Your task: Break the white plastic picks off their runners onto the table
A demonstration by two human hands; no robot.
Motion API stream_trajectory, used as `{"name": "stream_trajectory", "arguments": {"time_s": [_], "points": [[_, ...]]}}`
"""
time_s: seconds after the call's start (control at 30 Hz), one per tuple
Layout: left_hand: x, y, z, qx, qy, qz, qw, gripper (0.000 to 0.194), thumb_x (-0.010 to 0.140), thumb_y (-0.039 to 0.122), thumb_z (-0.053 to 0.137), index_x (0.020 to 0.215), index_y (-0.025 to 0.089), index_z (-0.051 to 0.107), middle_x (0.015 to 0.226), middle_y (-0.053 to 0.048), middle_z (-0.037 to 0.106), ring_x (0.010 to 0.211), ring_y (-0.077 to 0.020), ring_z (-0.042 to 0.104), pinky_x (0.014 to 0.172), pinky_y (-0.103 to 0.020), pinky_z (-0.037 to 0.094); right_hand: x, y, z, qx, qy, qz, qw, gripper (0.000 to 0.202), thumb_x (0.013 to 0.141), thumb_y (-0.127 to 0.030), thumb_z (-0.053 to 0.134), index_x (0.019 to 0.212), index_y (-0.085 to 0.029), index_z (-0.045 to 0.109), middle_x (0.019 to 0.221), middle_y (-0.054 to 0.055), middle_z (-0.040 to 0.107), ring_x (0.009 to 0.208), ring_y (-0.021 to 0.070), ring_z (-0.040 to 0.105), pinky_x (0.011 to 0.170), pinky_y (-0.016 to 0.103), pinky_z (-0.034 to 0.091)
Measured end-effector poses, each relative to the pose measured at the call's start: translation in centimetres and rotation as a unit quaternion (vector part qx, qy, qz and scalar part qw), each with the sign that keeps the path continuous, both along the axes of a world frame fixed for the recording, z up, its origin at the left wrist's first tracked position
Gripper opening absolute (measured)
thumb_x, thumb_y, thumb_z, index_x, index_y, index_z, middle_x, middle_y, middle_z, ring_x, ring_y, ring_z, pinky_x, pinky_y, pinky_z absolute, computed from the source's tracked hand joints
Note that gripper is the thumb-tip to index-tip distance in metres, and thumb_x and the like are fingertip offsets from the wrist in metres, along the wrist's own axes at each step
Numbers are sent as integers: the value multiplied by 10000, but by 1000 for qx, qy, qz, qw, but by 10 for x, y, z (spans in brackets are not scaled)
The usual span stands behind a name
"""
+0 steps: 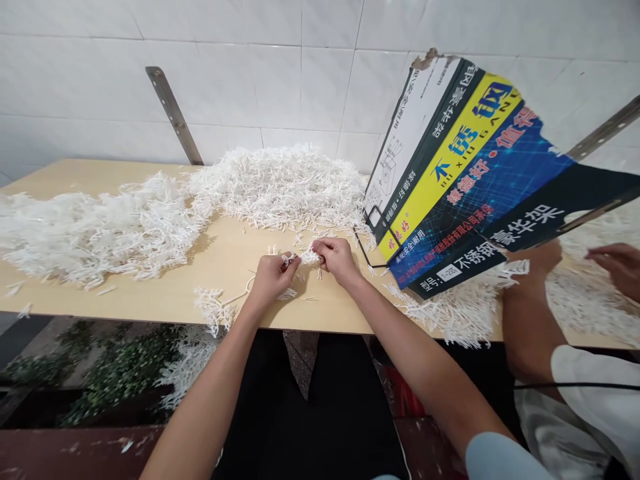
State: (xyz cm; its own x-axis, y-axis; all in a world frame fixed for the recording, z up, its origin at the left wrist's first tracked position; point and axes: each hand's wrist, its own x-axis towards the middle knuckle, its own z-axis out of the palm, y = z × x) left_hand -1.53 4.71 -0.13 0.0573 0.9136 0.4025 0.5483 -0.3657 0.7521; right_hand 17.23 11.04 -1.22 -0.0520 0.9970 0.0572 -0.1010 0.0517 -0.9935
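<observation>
Near the table's front edge, my left hand (275, 274) and my right hand (336, 258) are close together, both with fingers pinched. Between them they hold a small white branched plastic piece (309, 257), its ends partly hidden by my fingers. Left of my left hand lies a cluster of white plastic sprigs (215, 309) with a thin stem reaching toward my wrist. A few loose white bits lie on the wood around my hands. Behind them rises a large heap of white plastic sprigs (280, 187).
Another white heap (95, 227) covers the table's left side. A printed cardboard panel (450, 180) stands at the right in a black wire stand (367, 247). Beyond it, a co-worker's arm (530, 313) and hand (617, 267) are near more white pieces. Green plants (125, 367) show below the table (150, 297).
</observation>
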Motion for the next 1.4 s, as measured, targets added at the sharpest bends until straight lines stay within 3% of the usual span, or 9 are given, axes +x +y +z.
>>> {"name": "stream_trajectory", "arguments": {"time_s": [0.1,0.23,0.43,0.67,0.8,0.9,1.03,1.2,1.4], "points": [[-4,-5,-1,9,-31,42,999,451,899,424,606,540,204,443,483,38,380,471,-111,369,524,-280,261,8,7,-4,13,59,-73,996,460,754,-648,735,711,-215,586,580,-27,508,424,79,378,374,221,295],[-8,-6,-1,12,-45,80,996,486,890,455,627,519,203,440,473,38,368,476,-112,364,526,-277,271,11,8,-9,58,-6,-71,996,427,836,-625,663,770,-204,631,629,-15,529,471,97,423,419,231,353],[-6,0,-2,-4,-50,64,997,381,904,479,630,671,179,652,521,29,472,523,-129,424,550,-268,318,1,0,-2,163,-130,-39,977,354,879,-405,641,1173,-225,722,1229,88,703,980,213,663,672,277,535],[-7,1,-3,-21,-72,65,995,375,879,465,663,642,176,640,521,33,449,523,-124,397,542,-274,294,1,-5,2,126,-160,-57,977,198,897,-316,605,936,-198,758,903,49,765,836,203,682,790,327,544],[-8,-1,0,-20,-166,107,980,343,896,472,638,701,189,625,557,39,417,546,-130,384,551,-276,298,1,-8,5,225,-240,-87,940,300,939,-206,520,1146,-205,737,1155,89,742,1015,232,672,959,391,518],[-10,-2,2,-13,-217,130,968,283,906,456,598,786,200,619,615,31,439,590,-143,412,593,-275,342,-2,-9,7,302,-327,-36,894,461,929,-107,483,1328,-236,674,1371,91,660,1250,266,567,1117,455,427],[-10,-3,5,20,-232,115,966,158,852,362,584,914,217,582,758,3,499,680,-163,461,643,-274,381,-6,-7,2,322,-402,29,857,395,937,-103,519,1246,-239,725,1295,101,698,1229,295,543,1081,494,439],[-11,1,2,84,-263,97,956,141,800,321,535,895,227,490,781,1,412,698,-173,421,650,-290,366,-4,-5,-2,280,-323,-24,904,235,943,-171,548,1022,-213,765,1019,93,735,996,247,646,909,400,524],[-12,5,-1,93,-301,85,945,223,698,257,495,916,228,459,793,-5,376,695,-175,396,640,-291,373,0,-1,2,109,-80,-12,991,254,876,-350,614,1052,-216,737,902,37,712,716,158,631,640,287,530]]}}
